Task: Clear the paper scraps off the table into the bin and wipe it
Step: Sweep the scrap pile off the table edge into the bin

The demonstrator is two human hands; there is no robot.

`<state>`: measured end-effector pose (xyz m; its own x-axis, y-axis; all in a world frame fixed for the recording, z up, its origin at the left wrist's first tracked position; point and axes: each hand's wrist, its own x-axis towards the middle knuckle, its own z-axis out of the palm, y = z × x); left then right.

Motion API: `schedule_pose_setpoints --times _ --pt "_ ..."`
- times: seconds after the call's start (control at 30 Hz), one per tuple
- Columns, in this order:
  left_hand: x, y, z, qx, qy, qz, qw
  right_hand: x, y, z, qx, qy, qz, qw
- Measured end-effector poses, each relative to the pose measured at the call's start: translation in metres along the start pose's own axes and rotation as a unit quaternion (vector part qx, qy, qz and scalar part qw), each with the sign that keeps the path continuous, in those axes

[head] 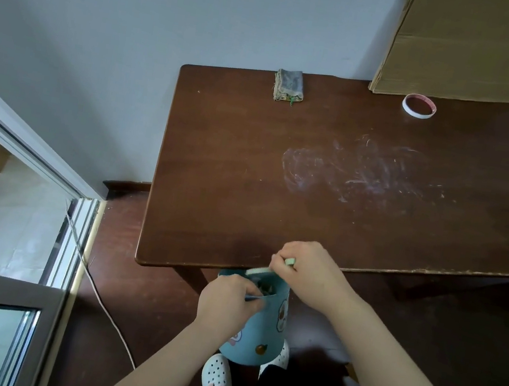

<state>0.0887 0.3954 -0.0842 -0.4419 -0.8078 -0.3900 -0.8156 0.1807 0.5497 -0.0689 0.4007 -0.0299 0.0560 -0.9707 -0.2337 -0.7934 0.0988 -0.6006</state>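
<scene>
My left hand (229,302) is clenched on the near rim of the blue bin (257,336), holding it up under the table (214,186) edge. A pale green paper strip (259,272) lies long axis left-right, left end over the bin mouth. My right hand (304,270), just up-right of the bin, pinches the strip's other end. Drop direction: down-left from my right fingers, so the right hand is the nearer one. Scraps already inside the bin. Rag (289,85) well beyond the bin, far edge; white smear (359,176) up-right of the bin, unwiped.
</scene>
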Motion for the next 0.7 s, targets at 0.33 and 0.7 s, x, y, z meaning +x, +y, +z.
schedule_pose_setpoints --times 0.33,0.7 --pt "-0.002 -0.003 0.001 0.001 -0.001 0.004 1.000 -0.002 0.001 0.003 -0.011 0.019 0.037 0.999" --pt "-0.012 -0.022 -0.004 0.018 -0.016 -0.023 0.999 0.002 -0.027 0.033 0.019 -0.008 0.026 0.999"
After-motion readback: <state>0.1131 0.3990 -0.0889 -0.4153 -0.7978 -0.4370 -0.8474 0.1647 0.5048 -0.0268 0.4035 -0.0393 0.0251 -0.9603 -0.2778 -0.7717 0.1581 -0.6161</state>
